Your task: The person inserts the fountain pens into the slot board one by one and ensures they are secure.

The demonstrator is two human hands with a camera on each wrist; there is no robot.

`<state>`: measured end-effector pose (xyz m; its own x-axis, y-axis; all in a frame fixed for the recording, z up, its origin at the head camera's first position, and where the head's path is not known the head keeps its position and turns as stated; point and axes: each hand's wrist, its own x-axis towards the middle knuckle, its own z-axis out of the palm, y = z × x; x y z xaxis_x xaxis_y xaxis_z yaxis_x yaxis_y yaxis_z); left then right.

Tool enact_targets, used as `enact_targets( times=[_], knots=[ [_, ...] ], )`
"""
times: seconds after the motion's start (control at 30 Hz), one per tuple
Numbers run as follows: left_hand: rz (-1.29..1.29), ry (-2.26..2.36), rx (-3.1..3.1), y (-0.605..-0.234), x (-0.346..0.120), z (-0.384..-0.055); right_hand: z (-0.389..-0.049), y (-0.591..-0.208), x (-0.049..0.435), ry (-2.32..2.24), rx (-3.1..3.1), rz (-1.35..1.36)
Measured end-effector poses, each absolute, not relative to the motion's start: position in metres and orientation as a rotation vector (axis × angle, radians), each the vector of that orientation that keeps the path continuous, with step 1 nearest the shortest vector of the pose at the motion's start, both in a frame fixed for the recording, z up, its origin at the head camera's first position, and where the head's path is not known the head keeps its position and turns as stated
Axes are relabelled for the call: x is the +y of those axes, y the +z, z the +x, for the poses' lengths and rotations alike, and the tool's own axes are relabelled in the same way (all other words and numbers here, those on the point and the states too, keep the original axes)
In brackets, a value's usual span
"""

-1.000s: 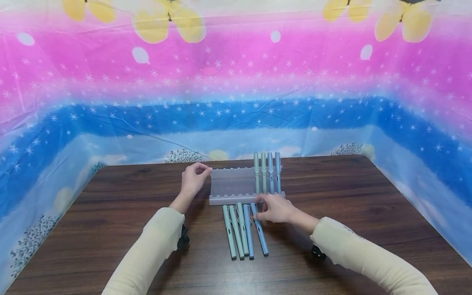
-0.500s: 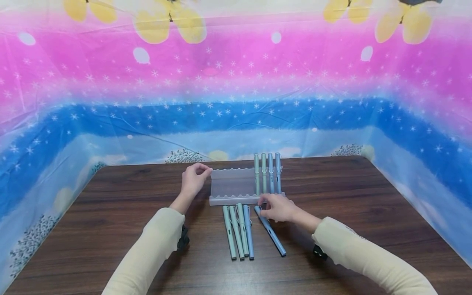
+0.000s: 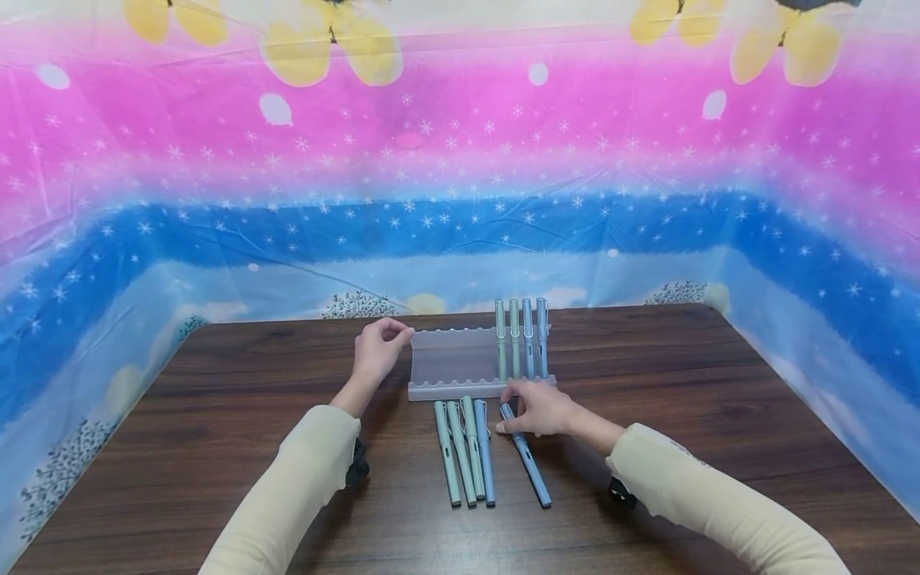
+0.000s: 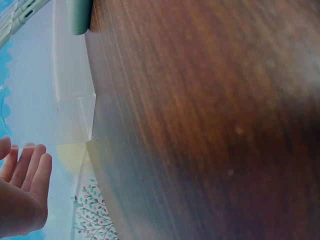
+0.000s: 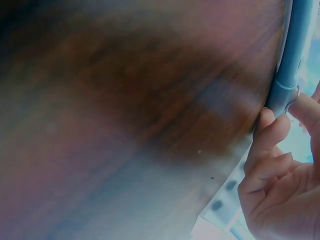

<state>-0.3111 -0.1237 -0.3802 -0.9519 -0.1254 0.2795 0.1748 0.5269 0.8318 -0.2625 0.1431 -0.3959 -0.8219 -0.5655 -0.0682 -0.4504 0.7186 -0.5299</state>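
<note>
A clear pen rack (image 3: 449, 357) with scalloped edges stands at the back of the table. In the head view my left hand (image 3: 375, 351) pinches its upper left corner. My right hand (image 3: 541, 407) is in front of the rack's right part, its fingers around the cap end of a blue pen (image 3: 530, 466) that lies slanted on the table. The right wrist view has thumb and fingers on either side of this blue pen (image 5: 286, 82), near its clip. Left of it lie another blue pen (image 3: 485, 463) and several green pens (image 3: 447, 459), side by side.
At the rack's right end, two green pens (image 3: 514, 343) and two blue pens (image 3: 529, 343) stand upright in the notches. The dark wooden table (image 3: 237, 399) spreads around, and a patterned cloth (image 3: 460, 224) hangs behind it.
The blue pen under my right hand has swung its lower end right, away from the other pens, then slightly back left. My left hand and the rack have stayed put.
</note>
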Motion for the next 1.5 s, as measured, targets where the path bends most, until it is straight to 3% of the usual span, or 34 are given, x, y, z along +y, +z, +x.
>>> enact_targets(
  times=[0.47,1.5],
  knots=[
    [-0.035,-1.408,-2.466,-0.38,-0.123,-0.311,-0.259,-0.397,0.14,-0.64,2.805,-0.866],
    [-0.041,-1.398,-2.459,-0.381,-0.124,-0.312,-0.281,-0.358,0.148,-1.088,2.702,-0.928]
  ],
)
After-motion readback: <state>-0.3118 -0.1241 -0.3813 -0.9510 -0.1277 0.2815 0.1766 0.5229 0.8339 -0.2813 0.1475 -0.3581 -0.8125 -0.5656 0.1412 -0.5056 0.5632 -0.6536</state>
